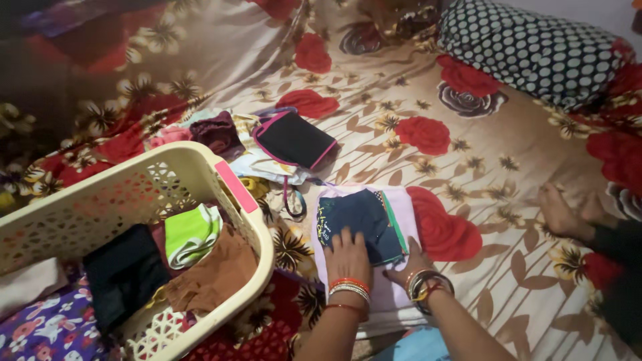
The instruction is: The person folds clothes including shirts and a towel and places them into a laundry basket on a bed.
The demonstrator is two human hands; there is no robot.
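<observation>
Head view: at the left edge a cream lattice plastic basket holds soft crumpled clothes. Just beside its rim, the left hand lies flat, fingers spread, on a folded dark blue garment atop a pale lilac cloth. The right hand presses that cloth's edge, fingers hidden. Rightward, the rose-printed bedsheet lies open, smooth.

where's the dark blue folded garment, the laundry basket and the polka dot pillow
dark blue folded garment (364, 217), head view, on its flat middle
laundry basket (264, 230), head view, on its cream rim
polka dot pillow (535, 53), head view, on its spotted top
</observation>
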